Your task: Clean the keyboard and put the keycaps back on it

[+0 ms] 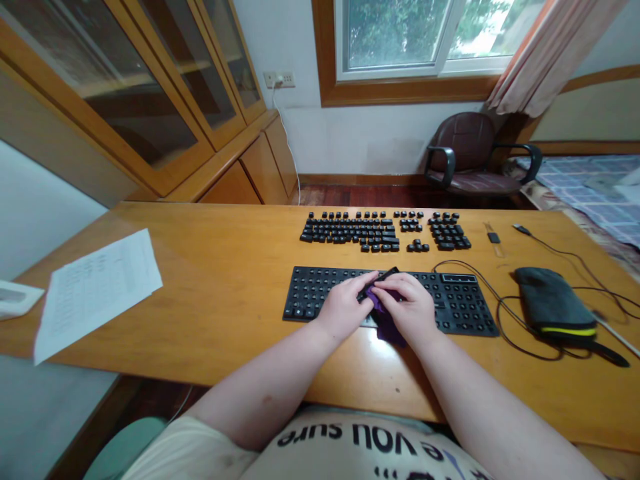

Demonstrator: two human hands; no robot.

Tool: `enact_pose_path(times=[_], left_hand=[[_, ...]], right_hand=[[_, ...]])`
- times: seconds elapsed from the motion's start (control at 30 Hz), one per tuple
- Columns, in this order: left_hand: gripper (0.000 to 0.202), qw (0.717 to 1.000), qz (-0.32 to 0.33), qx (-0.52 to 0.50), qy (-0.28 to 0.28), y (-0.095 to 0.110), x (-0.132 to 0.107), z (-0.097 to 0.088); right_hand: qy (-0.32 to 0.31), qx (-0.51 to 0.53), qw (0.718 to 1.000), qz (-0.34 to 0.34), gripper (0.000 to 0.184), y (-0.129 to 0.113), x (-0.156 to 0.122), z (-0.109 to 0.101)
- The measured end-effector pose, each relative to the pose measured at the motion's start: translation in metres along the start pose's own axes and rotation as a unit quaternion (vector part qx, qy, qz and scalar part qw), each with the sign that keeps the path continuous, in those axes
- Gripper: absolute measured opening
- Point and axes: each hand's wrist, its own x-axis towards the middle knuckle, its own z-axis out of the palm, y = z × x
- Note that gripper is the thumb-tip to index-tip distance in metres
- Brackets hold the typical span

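Both of my hands come together above the black keyboard base (463, 310), which lies on the desk with most of its keycaps off. A long black keycap (389, 273), which looks like the space bar, is pinched in my left hand (345, 303). Fingers of my right hand (410, 300) are closed on a purple cloth (391, 330), pressed against the keycap. Part of the cloth hangs down over the keyboard's front edge. Beyond the base, loose black keycaps (350, 230) are laid out in keyboard order. My hands hide the middle of the base.
Right of the keyboard lie a looped black cable (505, 333), a grey pouch (555, 303) with a yellow stripe, and a small keycap puller (494, 238). Printed papers (100, 287) are on the left of the wooden desk (220, 287). An armchair (470, 153) stands behind it.
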Motion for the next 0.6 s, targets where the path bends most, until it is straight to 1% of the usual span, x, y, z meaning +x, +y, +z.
enact_pose_path(times=[0.2,0.23,0.27,0.37,0.4,0.43,0.5,0.53,0.6], left_hand=[[0.037,0.999,0.017,0.042,-0.026,0.005,-0.001,0.001],[0.036,0.998,0.021,0.048,-0.021,0.005,0.0,0.0],[0.036,0.998,0.023,0.053,-0.011,0.005,0.0,0.0],[0.035,0.996,0.027,0.073,0.033,0.004,0.002,-0.003],[0.035,0.995,0.033,0.08,0.045,0.003,0.002,-0.005],[0.035,0.994,0.043,0.089,0.052,0.003,0.003,-0.006],[0.035,0.989,0.077,0.114,0.052,0.003,0.003,-0.008],[0.035,0.986,0.098,0.128,0.047,0.003,0.004,-0.01],[0.034,0.978,0.138,0.154,0.037,0.002,0.004,-0.012]], right_hand=[[0.006,-0.072,0.997,-0.03,0.007,-0.004,-0.003,-0.001],[0.025,-0.075,0.996,-0.029,0.007,-0.004,-0.002,-0.002],[0.058,-0.075,0.995,-0.021,0.007,-0.004,0.0,-0.004],[0.18,-0.07,0.981,0.012,0.01,0.002,0.009,-0.011],[0.201,-0.071,0.977,0.022,0.011,0.005,0.012,-0.014],[0.204,-0.075,0.976,0.03,0.014,0.009,0.014,-0.016],[0.168,-0.095,0.98,0.04,0.019,0.014,0.017,-0.019],[0.135,-0.104,0.985,0.038,0.022,0.016,0.018,-0.02],[0.05,-0.108,0.993,0.019,0.026,0.017,0.016,-0.021]])
